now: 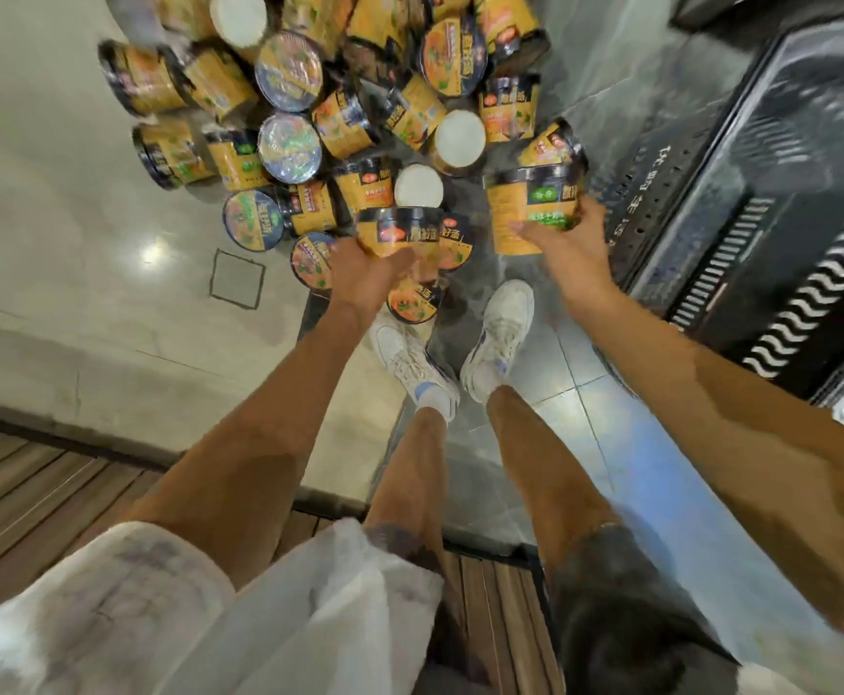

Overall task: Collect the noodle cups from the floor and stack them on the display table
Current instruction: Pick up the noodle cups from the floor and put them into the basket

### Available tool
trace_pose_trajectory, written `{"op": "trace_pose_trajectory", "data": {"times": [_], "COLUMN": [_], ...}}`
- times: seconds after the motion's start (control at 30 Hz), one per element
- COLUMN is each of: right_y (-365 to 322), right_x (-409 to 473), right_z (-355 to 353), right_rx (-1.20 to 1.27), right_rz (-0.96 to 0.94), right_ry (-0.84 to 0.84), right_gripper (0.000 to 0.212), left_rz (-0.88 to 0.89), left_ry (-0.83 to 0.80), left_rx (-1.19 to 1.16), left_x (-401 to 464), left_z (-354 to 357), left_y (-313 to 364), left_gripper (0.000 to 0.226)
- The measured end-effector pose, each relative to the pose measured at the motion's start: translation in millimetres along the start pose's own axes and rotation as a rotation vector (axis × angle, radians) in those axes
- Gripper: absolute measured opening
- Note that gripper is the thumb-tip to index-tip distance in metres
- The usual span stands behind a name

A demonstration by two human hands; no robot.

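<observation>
A big pile of yellow-and-black noodle cups [309, 117] lies scattered on the floor ahead of my feet, some upright, some on their sides with white bottoms showing. My left hand [365, 273] grips one noodle cup [397, 235] from below, just above the near edge of the pile. My right hand [568, 245] holds another noodle cup [530, 210], upright and lifted off the floor, to the right of the pile. One more cup [412, 303] lies by my left shoe. No display table is in view.
A black display cabinet with a vent grille [771, 233] stands on the right. Pale floor tiles [59, 218] spread to the left, grey tiles lie under my white shoes [497, 338], and wooden planking [23, 484] runs at the lower left.
</observation>
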State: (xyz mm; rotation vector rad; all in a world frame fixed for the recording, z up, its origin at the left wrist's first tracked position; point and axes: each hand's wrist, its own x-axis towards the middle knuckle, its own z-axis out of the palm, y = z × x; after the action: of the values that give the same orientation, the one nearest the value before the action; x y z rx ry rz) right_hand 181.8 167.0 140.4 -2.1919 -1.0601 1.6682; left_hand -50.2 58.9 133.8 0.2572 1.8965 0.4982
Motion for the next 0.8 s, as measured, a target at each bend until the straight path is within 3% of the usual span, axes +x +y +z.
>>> {"op": "trace_pose_trajectory", "data": {"times": [0.1, 0.17, 0.27, 0.53, 0.63, 0.7, 0.8], "right_y": [-23, -36, -39, -5, 12, 21, 26], "right_x": [-58, -91, -129, -158, -144, -136, -127], "right_z": [-40, -66, -111, -212, -234, -243, -250], "right_rx": [0.119, 0.185, 0.316, 0.552, 0.621, 0.678, 0.76], "right_rz": [0.059, 0.093, 0.116, 0.28, 0.364, 0.436, 0.502], "right_ry": [-0.005, 0.021, 0.061, 0.256, 0.309, 0.339, 0.361], "right_gripper": [0.077, 0.085, 0.076, 0.059, 0.066, 0.065, 0.037], "left_rz": [-0.07, -0.072, -0.012, 0.02, 0.067, 0.093, 0.08], "left_ry": [-0.107, -0.142, -0.211, -0.333, -0.347, -0.383, -0.422], "left_rx": [-0.17, -0.187, -0.196, -0.004, 0.055, 0.077, 0.139], "left_x": [-57, -90, -133, -183, -179, -176, -171], "left_z": [4, 11, 30, 123, 169, 195, 222], "left_y": [39, 62, 89, 136, 140, 139, 134], "left_gripper": [0.077, 0.065, 0.046, 0.072, 0.039, 0.029, 0.056]}}
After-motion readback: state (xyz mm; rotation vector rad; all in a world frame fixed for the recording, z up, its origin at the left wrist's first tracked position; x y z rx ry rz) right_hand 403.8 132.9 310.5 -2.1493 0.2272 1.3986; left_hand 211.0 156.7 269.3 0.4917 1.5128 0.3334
